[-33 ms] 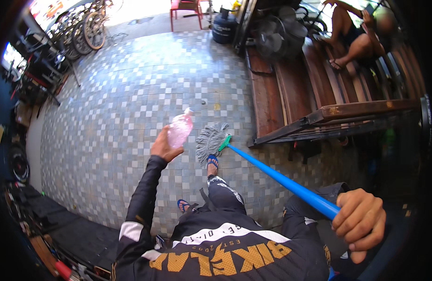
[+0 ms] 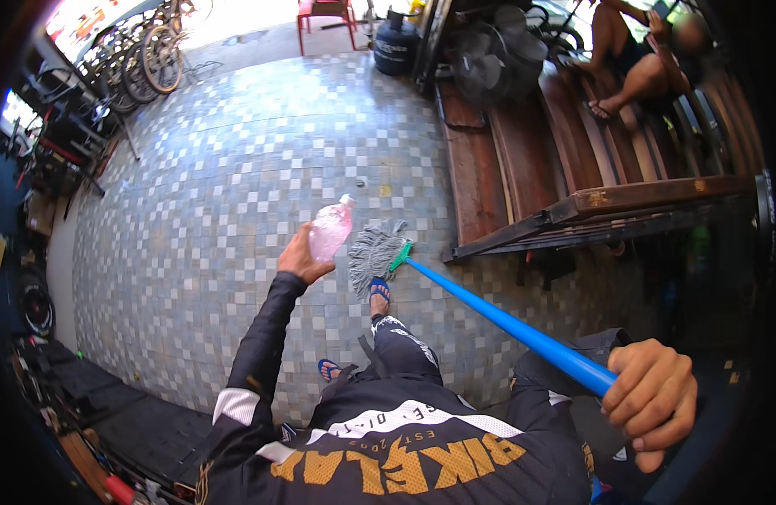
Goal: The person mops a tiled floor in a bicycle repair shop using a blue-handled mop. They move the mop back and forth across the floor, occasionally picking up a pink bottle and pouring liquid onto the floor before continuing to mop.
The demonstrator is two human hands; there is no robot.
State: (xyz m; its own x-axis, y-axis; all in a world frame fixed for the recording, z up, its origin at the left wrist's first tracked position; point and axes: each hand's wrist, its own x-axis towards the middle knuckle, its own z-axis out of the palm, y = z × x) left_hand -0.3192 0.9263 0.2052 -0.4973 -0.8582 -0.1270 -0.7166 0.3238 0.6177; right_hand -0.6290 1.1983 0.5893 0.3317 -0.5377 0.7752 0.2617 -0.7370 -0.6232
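Note:
My left hand (image 2: 300, 257) is closed round a clear plastic bottle (image 2: 331, 232) of pink liquid, held out over the floor with its white cap tilted up and away. Down at the lower right, my right hand (image 2: 651, 397) grips the upper part of a blue mop handle (image 2: 510, 326). The handle slants down to a green clamp (image 2: 401, 255), which holds a grey string mop head (image 2: 375, 252). Those strands lie spread on the tiled floor (image 2: 228, 202), just in front of my foot in a blue flip-flop (image 2: 379, 291).
Stacked dark wooden benches (image 2: 522, 160) stand at the right, with a person seated on them and metal fans (image 2: 489, 63) at their far end. A dark gas cylinder (image 2: 395, 46) and red chair (image 2: 326, 21) are at the far side. Bicycles (image 2: 156, 61) line the far left.
Between the frames the bottle tips slightly and shifts a little to the right with my left hand. My right hand moves very slightly right on the handle's end. The mop head stays on the floor.

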